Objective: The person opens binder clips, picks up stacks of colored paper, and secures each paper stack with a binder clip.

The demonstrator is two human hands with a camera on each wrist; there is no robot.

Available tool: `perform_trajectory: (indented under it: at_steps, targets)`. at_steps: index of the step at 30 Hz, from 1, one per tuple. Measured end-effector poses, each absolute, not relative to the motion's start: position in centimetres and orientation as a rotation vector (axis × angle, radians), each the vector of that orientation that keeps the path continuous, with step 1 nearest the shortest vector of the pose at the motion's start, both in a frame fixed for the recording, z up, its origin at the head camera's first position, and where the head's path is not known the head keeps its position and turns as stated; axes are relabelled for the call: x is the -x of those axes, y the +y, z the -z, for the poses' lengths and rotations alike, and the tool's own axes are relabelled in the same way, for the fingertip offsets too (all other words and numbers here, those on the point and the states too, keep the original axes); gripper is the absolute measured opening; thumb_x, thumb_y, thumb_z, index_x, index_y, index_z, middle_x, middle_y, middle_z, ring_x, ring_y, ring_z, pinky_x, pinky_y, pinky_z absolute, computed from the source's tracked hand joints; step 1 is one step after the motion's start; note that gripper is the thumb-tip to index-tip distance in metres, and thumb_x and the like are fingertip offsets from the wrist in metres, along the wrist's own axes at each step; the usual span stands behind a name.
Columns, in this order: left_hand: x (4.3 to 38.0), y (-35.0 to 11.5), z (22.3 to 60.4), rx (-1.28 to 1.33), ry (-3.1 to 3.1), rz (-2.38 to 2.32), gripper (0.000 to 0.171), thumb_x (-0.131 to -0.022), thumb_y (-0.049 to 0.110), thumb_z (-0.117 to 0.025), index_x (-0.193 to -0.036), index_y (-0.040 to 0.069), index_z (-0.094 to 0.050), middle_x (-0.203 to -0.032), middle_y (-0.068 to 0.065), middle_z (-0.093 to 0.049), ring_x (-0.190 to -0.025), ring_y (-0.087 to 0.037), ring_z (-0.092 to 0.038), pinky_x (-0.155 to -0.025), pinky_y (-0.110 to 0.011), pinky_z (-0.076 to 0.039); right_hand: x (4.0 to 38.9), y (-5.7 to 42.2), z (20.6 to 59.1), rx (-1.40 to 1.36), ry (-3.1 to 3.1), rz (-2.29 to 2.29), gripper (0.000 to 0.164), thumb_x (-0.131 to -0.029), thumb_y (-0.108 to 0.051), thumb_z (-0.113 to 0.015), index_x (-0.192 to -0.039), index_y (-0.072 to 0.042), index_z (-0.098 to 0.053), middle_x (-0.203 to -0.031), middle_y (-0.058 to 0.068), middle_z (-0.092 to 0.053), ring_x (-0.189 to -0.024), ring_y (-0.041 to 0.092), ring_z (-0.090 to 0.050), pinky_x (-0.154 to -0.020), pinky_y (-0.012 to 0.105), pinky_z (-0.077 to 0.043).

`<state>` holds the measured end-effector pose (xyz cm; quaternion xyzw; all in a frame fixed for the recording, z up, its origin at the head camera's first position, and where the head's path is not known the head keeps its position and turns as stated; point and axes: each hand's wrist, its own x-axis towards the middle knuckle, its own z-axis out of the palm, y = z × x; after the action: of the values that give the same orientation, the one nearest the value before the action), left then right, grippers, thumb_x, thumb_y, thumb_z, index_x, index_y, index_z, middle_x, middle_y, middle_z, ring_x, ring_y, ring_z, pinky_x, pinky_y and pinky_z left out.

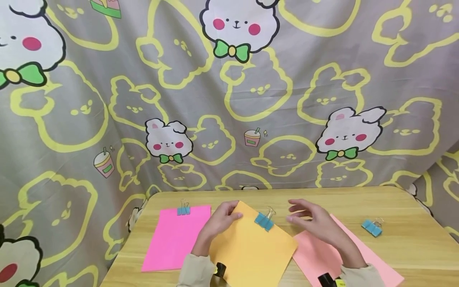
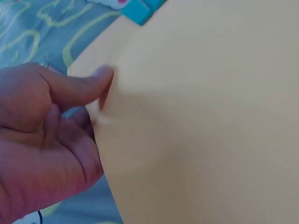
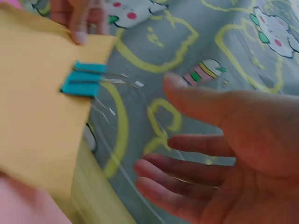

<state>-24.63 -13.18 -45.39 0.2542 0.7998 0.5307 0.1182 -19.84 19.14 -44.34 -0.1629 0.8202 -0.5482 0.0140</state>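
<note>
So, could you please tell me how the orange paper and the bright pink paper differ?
The orange paper is pinched by the left hand, while the bright pink paper lies flat on the table. In the head view, the orange paper points a corner away from the person, whereas the bright pink paper has an edge there. Both carry a blue binder clip on an edge.

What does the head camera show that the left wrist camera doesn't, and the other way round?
Only the head view shows the right hand, the light pink paper and the loose blue clip on the table.
Only the left wrist view shows the palm of the left hand.
Both show that hand pinching the orange paper, the blue clip on its edge and the patterned curtain.
</note>
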Motion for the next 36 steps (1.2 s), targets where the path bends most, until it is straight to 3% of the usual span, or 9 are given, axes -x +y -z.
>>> perform_trajectory:
  at_steps: [7, 12, 16, 21, 28, 30, 32, 34, 36]
  targets:
    - [25.7, -15.3, 47.0, -0.427, 2.432, -1.689, 0.022, -0.105, 0.000, -0.052, -0.122, -0.003, -0.065, -0.099, -0.017, -0.069, -0.081, -0.024, -0.068, -0.071, -0.037, -0.057, 19.4, 24.2, 44.3, 0.337, 3.147, 1.484, 0.037, -0.094, -0.015, -0.077, -0.125, 0.002, -0.066, -0.109, 0.019, -0.072, -0.095, 0.030, -0.072, -0.073, 0.023, -0.058]
    - [25.8, -16.2, 47.6, -0.292, 2.411, -1.770, 0.027, -0.106, 0.000, -0.050, -0.130, -0.010, -0.059, -0.103, -0.024, -0.066, -0.086, -0.034, -0.069, -0.076, -0.045, -0.058, 19.1, 28.5, 44.9, 0.134, 3.378, 1.185, 0.037, -0.093, -0.013, -0.076, -0.122, 0.008, -0.065, -0.110, 0.028, -0.068, -0.099, 0.044, -0.065, -0.077, 0.051, -0.056]
    - [25.6, -16.3, 47.9, -0.223, 2.449, -1.757, 0.039, -0.106, -0.001, -0.048, -0.142, -0.015, -0.046, -0.129, -0.034, -0.058, -0.119, -0.048, -0.058, -0.097, -0.057, -0.049, 18.9, 31.6, 45.8, 0.040, 3.410, 0.931, 0.042, -0.093, -0.015, -0.074, -0.123, 0.011, -0.061, -0.114, 0.036, -0.061, -0.099, 0.053, -0.058, -0.076, 0.065, -0.047]
    - [25.6, -15.9, 48.7, -0.157, 2.506, -1.694, 0.052, -0.105, -0.003, -0.049, -0.150, -0.019, -0.029, -0.154, -0.040, -0.032, -0.142, -0.055, -0.029, -0.110, -0.066, -0.033, 18.5, 34.4, 47.2, -0.072, 3.332, 0.793, 0.043, -0.094, -0.017, -0.072, -0.123, 0.013, -0.060, -0.113, 0.038, -0.058, -0.087, 0.048, -0.062, -0.063, 0.055, -0.050]
    - [25.6, -15.5, 49.4, -0.107, 2.695, -1.512, 0.057, -0.099, -0.007, -0.055, -0.149, -0.019, -0.031, -0.151, -0.039, -0.037, -0.139, -0.054, -0.036, -0.108, -0.063, -0.038, 18.6, 36.0, 48.4, -0.132, 3.229, 0.733, 0.052, -0.095, -0.022, -0.071, -0.121, 0.019, -0.056, -0.104, 0.037, -0.062, -0.087, 0.051, -0.062, -0.065, 0.058, -0.050]
    - [25.5, -15.3, 49.3, -0.119, 2.801, -1.376, 0.058, -0.095, -0.009, -0.060, -0.148, -0.016, -0.037, -0.134, -0.040, -0.053, -0.122, -0.051, -0.055, -0.098, -0.057, -0.049, 18.6, 36.1, 48.5, -0.161, 3.205, 0.726, 0.051, -0.094, -0.022, -0.071, -0.120, 0.020, -0.056, -0.100, 0.034, -0.065, -0.088, 0.052, -0.062, -0.067, 0.059, -0.049]
    - [25.5, -15.0, 49.3, -0.135, 2.889, -1.240, 0.060, -0.091, -0.011, -0.064, -0.146, -0.012, -0.040, -0.110, -0.035, -0.064, -0.091, -0.041, -0.066, -0.078, -0.047, -0.056, 18.6, 36.3, 48.5, -0.190, 3.176, 0.718, 0.050, -0.094, -0.021, -0.071, -0.119, 0.019, -0.056, -0.100, 0.032, -0.066, -0.089, 0.051, -0.063, -0.068, 0.059, -0.049]
    - [25.6, -14.7, 49.1, -0.136, 2.946, -1.118, 0.065, -0.087, -0.013, -0.066, -0.147, -0.008, -0.041, -0.093, -0.027, -0.065, -0.069, -0.030, -0.058, -0.063, -0.039, -0.050, 18.6, 36.4, 48.6, -0.209, 3.151, 0.709, 0.047, -0.094, -0.020, -0.071, -0.118, 0.019, -0.058, -0.098, 0.030, -0.068, -0.087, 0.050, -0.064, -0.067, 0.058, -0.050]
    - [25.6, -14.4, 48.9, -0.112, 2.962, -1.060, 0.073, -0.083, -0.015, -0.068, -0.149, -0.006, -0.039, -0.098, -0.027, -0.066, -0.068, -0.027, -0.054, -0.058, -0.037, -0.046, 18.5, 36.5, 48.6, -0.226, 3.138, 0.704, 0.044, -0.094, -0.018, -0.071, -0.116, 0.018, -0.059, -0.097, 0.029, -0.069, -0.085, 0.048, -0.065, -0.066, 0.056, -0.050]
